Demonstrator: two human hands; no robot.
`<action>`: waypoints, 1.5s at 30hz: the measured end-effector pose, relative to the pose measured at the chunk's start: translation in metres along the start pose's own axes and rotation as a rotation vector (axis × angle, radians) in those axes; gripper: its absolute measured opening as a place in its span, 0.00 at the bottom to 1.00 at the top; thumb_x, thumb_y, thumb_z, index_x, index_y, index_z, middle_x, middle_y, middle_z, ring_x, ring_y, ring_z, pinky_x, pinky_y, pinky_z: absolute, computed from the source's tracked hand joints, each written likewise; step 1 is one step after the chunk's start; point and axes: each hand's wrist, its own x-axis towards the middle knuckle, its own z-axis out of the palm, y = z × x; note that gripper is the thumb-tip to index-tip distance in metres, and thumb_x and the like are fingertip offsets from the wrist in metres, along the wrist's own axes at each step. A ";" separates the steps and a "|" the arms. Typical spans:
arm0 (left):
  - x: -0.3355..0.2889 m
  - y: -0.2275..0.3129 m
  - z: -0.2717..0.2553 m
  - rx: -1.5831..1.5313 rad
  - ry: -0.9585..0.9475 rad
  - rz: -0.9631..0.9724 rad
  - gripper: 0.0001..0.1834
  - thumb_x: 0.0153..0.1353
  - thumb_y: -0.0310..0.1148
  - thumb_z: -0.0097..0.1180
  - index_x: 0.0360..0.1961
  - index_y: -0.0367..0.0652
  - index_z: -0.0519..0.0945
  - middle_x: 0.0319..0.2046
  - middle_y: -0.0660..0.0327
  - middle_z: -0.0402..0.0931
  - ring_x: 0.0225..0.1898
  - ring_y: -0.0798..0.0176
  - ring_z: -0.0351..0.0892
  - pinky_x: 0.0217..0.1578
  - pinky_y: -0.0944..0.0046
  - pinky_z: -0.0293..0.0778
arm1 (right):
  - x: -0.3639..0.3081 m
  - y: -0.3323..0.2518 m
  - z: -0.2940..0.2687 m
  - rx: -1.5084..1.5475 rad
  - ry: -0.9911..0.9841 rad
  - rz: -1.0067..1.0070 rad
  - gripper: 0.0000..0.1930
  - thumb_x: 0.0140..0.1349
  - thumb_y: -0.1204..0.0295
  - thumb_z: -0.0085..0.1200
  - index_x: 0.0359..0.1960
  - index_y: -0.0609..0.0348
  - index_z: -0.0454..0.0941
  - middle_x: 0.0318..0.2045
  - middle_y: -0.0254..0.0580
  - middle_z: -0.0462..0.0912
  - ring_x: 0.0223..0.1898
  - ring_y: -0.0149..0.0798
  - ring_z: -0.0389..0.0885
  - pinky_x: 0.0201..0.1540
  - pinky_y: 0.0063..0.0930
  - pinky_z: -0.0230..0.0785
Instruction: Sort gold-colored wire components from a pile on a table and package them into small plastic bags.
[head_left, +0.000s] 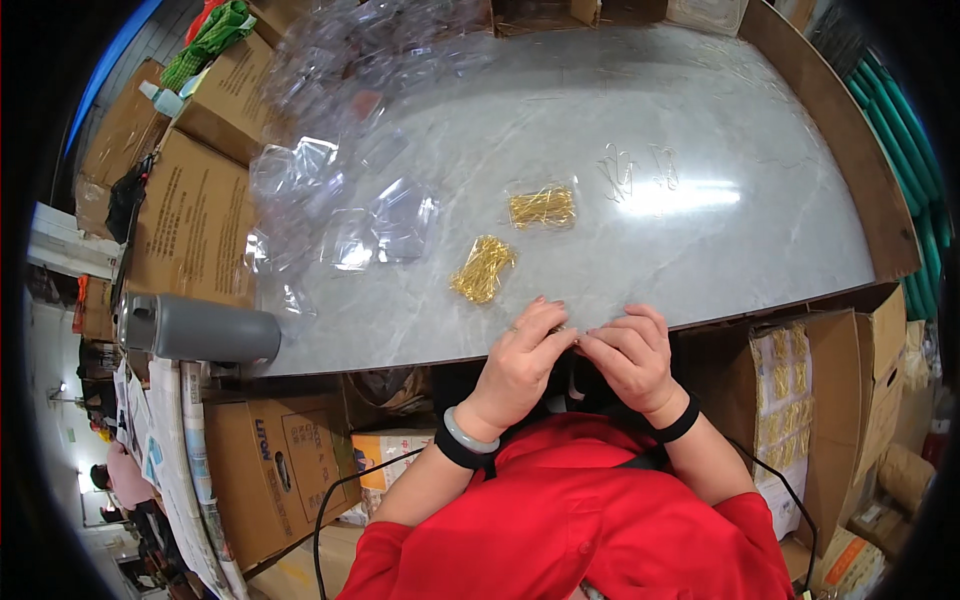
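My left hand and my right hand meet at the table's near edge, fingertips pinched close together. Whatever lies between the fingertips is too small to make out. Just beyond my left hand is a bundle of thin gold-coloured wire pieces, lying at a slant on the grey tabletop. A second gold wire bundle sits farther off in a clear plastic case. To its right are a few loose, thin, hook-like wire pieces.
Clear plastic cases are piled across the table's left and far left. A grey bottle lies at the left edge beside cardboard boxes. A cardboard strip borders the right side. Below it, an open carton holds packs of gold pieces.
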 end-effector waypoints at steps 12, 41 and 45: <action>0.001 0.002 -0.003 0.028 -0.041 0.015 0.16 0.56 0.15 0.59 0.47 0.37 0.83 0.48 0.52 0.81 0.56 0.45 0.80 0.63 0.46 0.74 | 0.000 0.002 -0.001 -0.037 0.040 -0.032 0.10 0.54 0.71 0.61 0.39 0.50 0.85 0.37 0.28 0.85 0.40 0.33 0.81 0.56 0.40 0.70; 0.006 0.015 -0.034 0.292 0.067 -0.010 0.25 0.57 0.31 0.69 0.56 0.38 0.80 0.60 0.47 0.72 0.61 0.40 0.72 0.61 0.46 0.70 | 0.042 -0.017 -0.006 0.111 0.251 0.476 0.07 0.54 0.79 0.69 0.31 0.57 0.82 0.26 0.36 0.80 0.29 0.42 0.76 0.44 0.37 0.68; 0.008 0.002 -0.020 0.209 -0.020 0.019 0.31 0.57 0.30 0.69 0.61 0.36 0.74 0.66 0.45 0.66 0.68 0.38 0.66 0.68 0.43 0.63 | 0.049 -0.025 0.001 0.141 0.258 0.526 0.07 0.53 0.79 0.69 0.30 0.56 0.82 0.26 0.36 0.80 0.29 0.42 0.75 0.40 0.35 0.66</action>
